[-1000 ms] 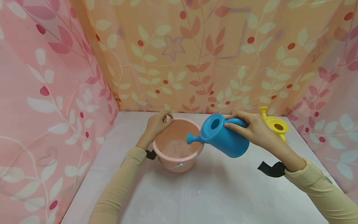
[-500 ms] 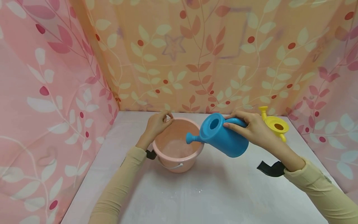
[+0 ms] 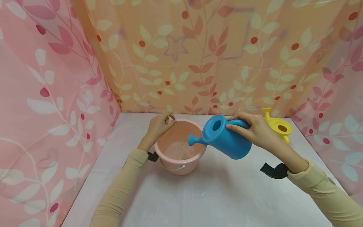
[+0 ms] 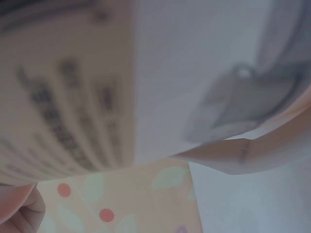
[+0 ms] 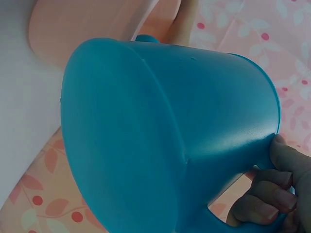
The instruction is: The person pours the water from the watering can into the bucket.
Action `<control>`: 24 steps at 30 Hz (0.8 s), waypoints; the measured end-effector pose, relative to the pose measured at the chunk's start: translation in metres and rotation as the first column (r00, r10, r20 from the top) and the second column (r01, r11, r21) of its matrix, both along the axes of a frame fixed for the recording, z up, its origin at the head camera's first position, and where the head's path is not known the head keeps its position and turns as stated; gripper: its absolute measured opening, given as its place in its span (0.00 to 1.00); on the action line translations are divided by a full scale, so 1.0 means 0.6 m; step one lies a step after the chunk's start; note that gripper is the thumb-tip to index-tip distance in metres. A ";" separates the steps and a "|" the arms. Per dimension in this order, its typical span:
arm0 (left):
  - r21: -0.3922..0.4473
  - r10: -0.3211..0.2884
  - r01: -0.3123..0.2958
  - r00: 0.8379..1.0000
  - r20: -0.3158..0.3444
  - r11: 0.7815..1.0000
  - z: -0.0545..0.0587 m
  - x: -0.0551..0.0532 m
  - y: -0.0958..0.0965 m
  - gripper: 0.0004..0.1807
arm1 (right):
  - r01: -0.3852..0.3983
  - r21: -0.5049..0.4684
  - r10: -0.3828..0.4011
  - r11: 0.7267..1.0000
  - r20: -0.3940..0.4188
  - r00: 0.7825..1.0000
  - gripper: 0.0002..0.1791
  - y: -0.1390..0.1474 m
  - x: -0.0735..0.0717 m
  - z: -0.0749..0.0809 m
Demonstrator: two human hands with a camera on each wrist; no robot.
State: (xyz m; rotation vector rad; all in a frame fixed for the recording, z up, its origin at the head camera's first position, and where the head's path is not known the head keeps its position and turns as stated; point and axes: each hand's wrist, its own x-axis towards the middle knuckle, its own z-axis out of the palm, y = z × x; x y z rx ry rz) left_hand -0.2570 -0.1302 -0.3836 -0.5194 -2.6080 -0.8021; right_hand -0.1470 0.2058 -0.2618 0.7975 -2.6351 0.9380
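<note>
A pink bucket (image 3: 181, 168) with a white handle stands upright on the table. At its far left rim my left hand (image 3: 158, 128) holds on with curled fingers. My right hand (image 3: 256, 129) grips the handle of a blue watering can (image 3: 231, 143), fingers wrapped through the loop in the right wrist view. Tilted toward the left, the can has its spout (image 3: 195, 140) over the bucket's opening. Shallow, rippled water (image 3: 181, 150) shows inside the bucket. In the left wrist view a blurred printed label (image 4: 68, 107) fills much of the frame.
A yellow watering can (image 3: 279, 126) stands at the back right, behind my right wrist. A few water drops (image 3: 202, 192) lie on the white table (image 3: 198, 208) in front of the bucket. Patterned curtains (image 3: 175, 63) enclose the back and both sides.
The blue watering can has shifted very slightly left, still tilted over the bucket. The water's surface inside the bucket looks different from frame to frame. My left hand stays on the rim.
</note>
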 end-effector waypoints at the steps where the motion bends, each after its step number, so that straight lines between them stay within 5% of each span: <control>1: -0.001 0.000 0.000 1.000 0.000 1.000 0.000 0.000 0.000 0.08 | 0.000 0.000 0.000 1.000 0.000 1.000 0.13 0.000 0.000 0.000; 24: 0.013 0.003 -0.003 1.000 0.000 1.000 -0.003 -0.003 -0.001 0.08 | 0.006 0.034 -0.006 0.999 -0.008 1.000 0.16 -0.005 -0.001 0.006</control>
